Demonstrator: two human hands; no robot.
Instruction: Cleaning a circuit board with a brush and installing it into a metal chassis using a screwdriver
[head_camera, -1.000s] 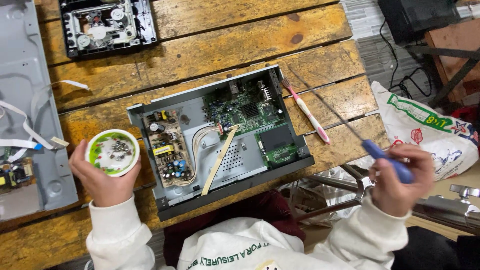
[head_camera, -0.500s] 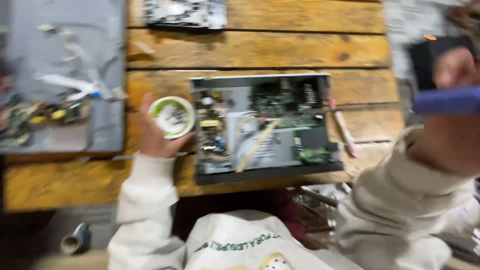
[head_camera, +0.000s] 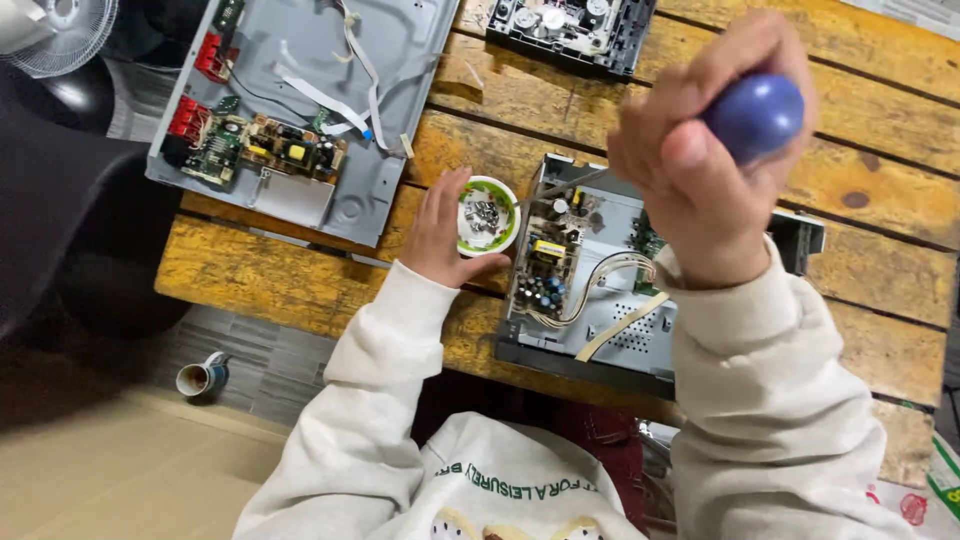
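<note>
The left hand (head_camera: 440, 235) is cupping a small white bowl (head_camera: 487, 216) of screws, which is sitting on the wooden worktop (head_camera: 880, 180) just beside the opened player (head_camera: 600, 290). The right hand (head_camera: 700, 160) is gripping the blue handle of a screwdriver (head_camera: 755, 115), raised close to the camera above the player. A second opened chassis (head_camera: 300, 110) is lying further left.

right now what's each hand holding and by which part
Left hand grips the small white bowl of screws by its side rim. Right hand holds the screwdriver by its blue handle.
</note>
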